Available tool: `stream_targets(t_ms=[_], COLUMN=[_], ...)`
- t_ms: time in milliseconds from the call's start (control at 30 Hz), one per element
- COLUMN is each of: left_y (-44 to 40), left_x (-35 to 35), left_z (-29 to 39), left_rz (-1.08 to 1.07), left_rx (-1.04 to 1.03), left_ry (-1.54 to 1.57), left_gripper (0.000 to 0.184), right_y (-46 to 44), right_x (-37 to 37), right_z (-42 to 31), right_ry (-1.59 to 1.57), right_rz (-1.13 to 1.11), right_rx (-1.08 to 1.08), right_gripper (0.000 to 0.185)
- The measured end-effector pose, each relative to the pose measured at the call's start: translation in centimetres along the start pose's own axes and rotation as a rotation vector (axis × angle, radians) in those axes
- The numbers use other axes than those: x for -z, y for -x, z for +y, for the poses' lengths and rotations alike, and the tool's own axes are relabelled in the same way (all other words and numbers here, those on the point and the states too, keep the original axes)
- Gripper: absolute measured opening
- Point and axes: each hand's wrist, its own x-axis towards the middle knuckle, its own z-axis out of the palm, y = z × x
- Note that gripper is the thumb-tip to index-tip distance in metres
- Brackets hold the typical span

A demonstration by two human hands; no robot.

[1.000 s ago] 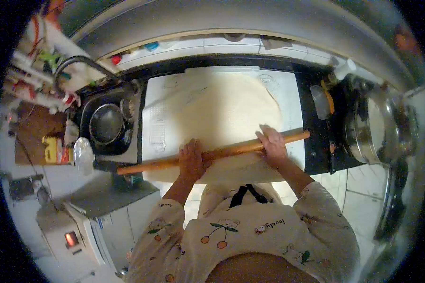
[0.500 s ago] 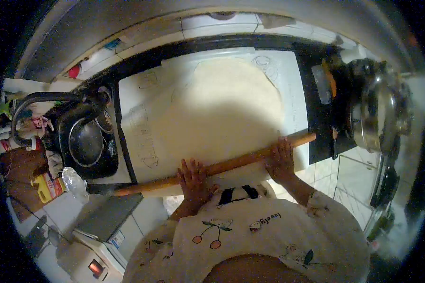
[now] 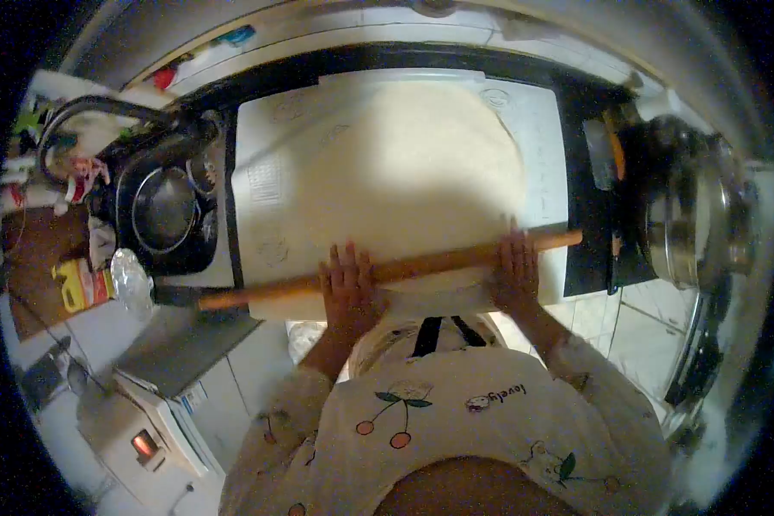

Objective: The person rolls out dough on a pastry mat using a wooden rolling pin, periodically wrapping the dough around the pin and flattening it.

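Observation:
A large, thin, pale sheet of dough (image 3: pixel 439 163) is spread over a white printed mat (image 3: pixel 254 232). Across its near part lies a long wooden rolling pin (image 3: pixel 439 265), slightly slanted, its left end sticking out past the mat. My left hand (image 3: pixel 348 288) rests palm down on the pin left of its middle, fingers stretched forward over it. Farther right, my right hand (image 3: pixel 516 271) lies flat on the pin in the same way. Neither hand is wrapped round the wood. My shadow darkens the near half of the dough.
To the left is a black sink (image 3: pixel 168 215) with a pan in it and a dark faucet (image 3: pixel 86 103). A yellow bottle (image 3: pixel 73 286) and a foil-covered thing (image 3: pixel 132 282) stand nearby. Shiny metal pots (image 3: pixel 684 219) are on the right, beside an orange-handled utensil (image 3: pixel 613 142).
The camera view has shifted, so the surroundings sit differently in it. Pin and hands appear higher in the picture, and the pin looks less slanted. Both hands stay on it.

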Motion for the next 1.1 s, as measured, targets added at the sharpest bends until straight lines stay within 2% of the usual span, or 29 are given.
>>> stream_targets(t_ms=[33,100,133,167,200,233,267,333,367,400,433,500,567,633,667,700,733,800,867,900,967,1033,1100], left_y=[-3.0,-7.9,-8.7,-9.4,-8.8,-7.5,-6.1,-2.6,-2.6,-3.1,-3.4,-9.1,-10.7,-9.0,-7.0,-6.2,-5.0,-3.3,-2.8,-2.7,-3.0,-1.9,-2.5], left_x=[0.8,-0.8,-1.1,-0.9,-0.2,0.5,0.9,-5.5,-3.3,-5.9,-7.7,-16.9,-11.1,-11.2,-11.3,-10.5,-8.8,-5.5,-2.9,-3.6,-6.0,-1.8,-1.8], left_z=[-0.8,-3.0,-3.5,-3.3,-2.7,-2.3,-2.0,-4.4,-3.4,-3.0,-1.4,-0.9,2.4,3.4,4.4,4.2,3.9,3.5,3.6,3.7,4.3,4.1,4.3], left_rz=[0.018,0.133,0.225,0.32,0.275,0.237,0.191,0.559,0.175,0.274,0.542,0.954,0.061,0.406,0.588,0.558,0.528,0.451,0.363,0.397,0.461,0.362,0.374], left_rx=[0.019,0.085,0.078,0.078,0.07,0.092,0.174,0.069,0.465,0.347,0.355,0.035,0.25,0.223,0.187,0.179,0.17,0.12,0.025,-0.055,-0.217,-0.231,-0.233], left_ry=[-0.02,-0.117,-0.12,-0.13,-0.037,0.045,0.214,0.305,0.943,0.523,1.216,0.451,0.139,0.157,0.153,0.18,0.211,0.245,0.263,0.27,0.292,0.26,0.181], left_gripper=[0.101,0.102,0.099,0.097,0.088,0.079,0.063,0.025,0.013,0.014,0.016,0.016,0.022,0.027,0.03,0.033,0.035,0.039,0.042,0.044,0.048,0.049,0.048], right_y=[-2.3,-8.9,-10.2,-10.4,-11.1,-10.9,-10.0,-7.9,-7.0,-6.4,-5.7,-5.7,-5.0,-4.3,-3.5,-3.3,-3.2,-3.0,-3.1,-2.9,-3.0,-2.8,-2.4], right_x=[-1.0,2.5,1.3,-0.1,0.9,-2.5,-2.6,-2.3,-2.5,-2.9,-3.3,-4.7,-6.0,-7.4,-8.2,-9.4,-10.3,-11.2,-9.8,-5.7,-3.0,-3.2,-3.9], right_z=[0.6,-0.7,0.0,0.9,0.9,2.6,3.4,4.0,4.4,4.2,4.2,4.1,3.9,4.6,5.2,6.5,7.0,6.8,6.1,2.4,-1.1,-2.2,-2.4], right_ry=[0.062,0.086,0.104,0.037,-0.024,0.011,-0.045,-0.113,-0.126,-0.135,-0.14,-0.154,-0.128,-0.045,0.273,0.851,1.071,0.988,0.951,1.158,1.688,2.376,3.112], right_rz=[0.092,-0.085,-0.046,0.111,0.011,0.245,0.227,0.121,0.038,-0.041,-0.11,-0.24,-0.377,-0.513,-0.52,-0.231,0.105,0.234,0.202,0.409,0.77,1.053,1.312], right_rx=[0.036,-0.106,-0.085,-0.045,-0.075,0.102,0.126,0.154,0.143,0.136,0.126,0.137,0.186,0.305,0.685,1.261,1.594,1.652,1.649,1.684,1.784,1.873,1.839], right_gripper=[0.069,0.065,0.069,0.069,0.066,0.059,0.058,0.056,0.055,0.054,0.054,0.052,0.051,0.049,0.049,0.048,0.048,0.047,0.047,0.045,0.039,0.031,0.023])
